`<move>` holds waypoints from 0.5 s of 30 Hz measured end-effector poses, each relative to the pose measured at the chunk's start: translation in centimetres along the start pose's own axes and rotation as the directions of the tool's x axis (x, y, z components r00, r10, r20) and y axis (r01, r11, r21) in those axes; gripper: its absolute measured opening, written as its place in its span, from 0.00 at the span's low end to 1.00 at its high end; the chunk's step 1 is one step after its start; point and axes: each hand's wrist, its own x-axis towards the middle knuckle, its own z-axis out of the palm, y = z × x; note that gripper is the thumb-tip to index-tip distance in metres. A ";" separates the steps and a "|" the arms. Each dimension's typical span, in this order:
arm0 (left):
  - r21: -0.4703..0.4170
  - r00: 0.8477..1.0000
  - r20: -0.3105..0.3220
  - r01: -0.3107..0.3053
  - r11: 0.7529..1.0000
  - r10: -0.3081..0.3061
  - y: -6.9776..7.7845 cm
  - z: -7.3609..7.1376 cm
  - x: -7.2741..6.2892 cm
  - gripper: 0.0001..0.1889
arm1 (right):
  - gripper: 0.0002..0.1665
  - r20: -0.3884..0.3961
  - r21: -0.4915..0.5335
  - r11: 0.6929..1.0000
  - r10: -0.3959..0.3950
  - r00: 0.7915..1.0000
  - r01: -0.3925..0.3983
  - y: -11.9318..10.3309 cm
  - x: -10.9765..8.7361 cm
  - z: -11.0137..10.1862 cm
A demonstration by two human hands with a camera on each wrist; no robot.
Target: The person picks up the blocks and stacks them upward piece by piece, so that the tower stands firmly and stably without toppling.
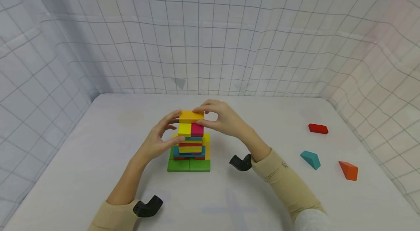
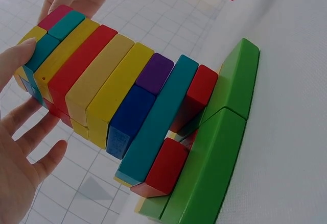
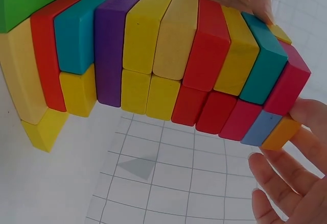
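Note:
A tower of coloured wooden blocks (image 1: 190, 149) stands on flat green blocks (image 1: 178, 165), its upper layers crossing one another. On top in the head view lies an orange-yellow block (image 1: 191, 116), above a yellow block (image 1: 184, 129) and a magenta block (image 1: 197, 129). My right hand (image 1: 226, 118) pinches the orange-yellow block at its right end, thumb in front and fingers behind. My left hand (image 1: 157, 139) is spread along the tower's left side. Its thumb (image 2: 20, 55) touches the upper blocks at the front, while the other fingers reach behind.
To the right on the white table (image 1: 108, 143) lie a red block (image 1: 318, 129), a teal block (image 1: 310, 159) and an orange wedge-shaped block (image 1: 349, 171). A white gridded curtain (image 1: 210, 34) surrounds the table at the back and sides.

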 end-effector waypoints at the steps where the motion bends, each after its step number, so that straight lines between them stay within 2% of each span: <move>1: -0.001 1.000 0.001 -0.003 1.000 0.003 0.0 0.0 0.0 0.38 | 0.19 0.001 0.003 1.000 0.008 1.000 -0.008 0.0 0.0 0.0; 8: 0.014 1.000 0.006 -0.020 1.000 0.019 0.0 0.0 0.0 0.37 | 0.19 0.008 0.003 1.000 0.021 1.000 -0.021 0.0 -0.2 0.0; 15: 0.025 1.000 0.011 -0.001 1.000 0.001 0.0 0.0 0.0 0.37 | 0.20 0.016 0.013 1.000 0.013 1.000 -0.013 0.2 -0.5 -0.1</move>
